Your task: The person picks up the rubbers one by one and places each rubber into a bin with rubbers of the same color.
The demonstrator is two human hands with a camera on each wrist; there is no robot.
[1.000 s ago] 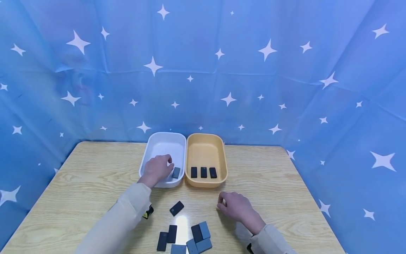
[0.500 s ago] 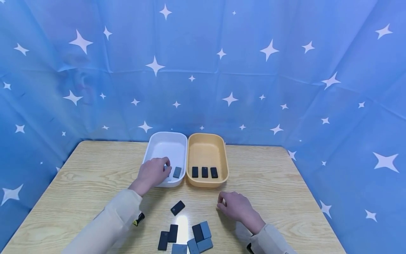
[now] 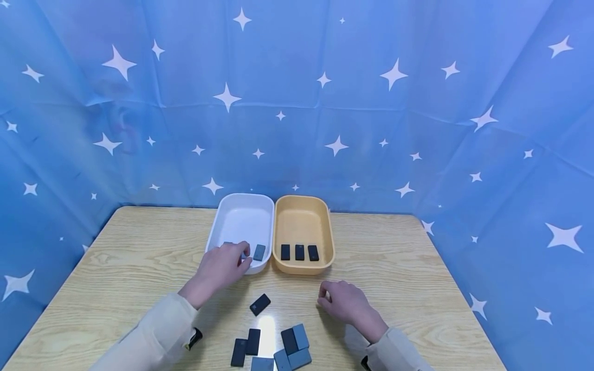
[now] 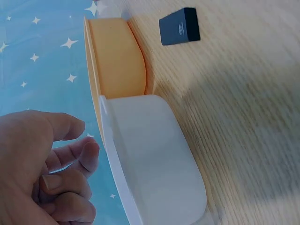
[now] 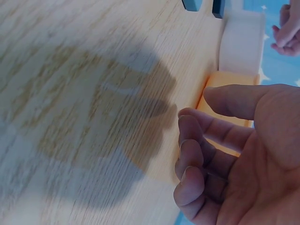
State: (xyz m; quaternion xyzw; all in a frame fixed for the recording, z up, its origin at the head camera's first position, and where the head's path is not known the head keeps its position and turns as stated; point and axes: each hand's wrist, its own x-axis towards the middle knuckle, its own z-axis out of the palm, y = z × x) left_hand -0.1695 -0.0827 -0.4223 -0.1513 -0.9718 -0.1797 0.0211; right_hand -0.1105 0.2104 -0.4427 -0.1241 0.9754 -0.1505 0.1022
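My left hand (image 3: 224, 265) hovers over the near edge of the white bin (image 3: 246, 211). In the left wrist view its fingers are loosely bent, thumb and index apart, with nothing between them. A grey-blue block (image 3: 259, 252) lies in the bin to the right of my fingertips; other block edges peek out behind the hand. My right hand (image 3: 347, 301), empty too with fingers loosely curled, stays above the table in front of the orange bin (image 3: 301, 219). Three black blocks (image 3: 299, 252) stand in a row inside that bin.
One black block (image 3: 260, 304) lies on the wooden table (image 3: 408, 268) before the bins. Two more black blocks (image 3: 252, 341) and a cluster of grey-blue blocks (image 3: 299, 357) with a black block (image 3: 289, 340) are at the front. A blue star-patterned curtain (image 3: 297, 129) stands behind.
My left hand has drawn back toward me, from inside the white bin to its near edge, uncovering more of the bin. My right hand has not moved.
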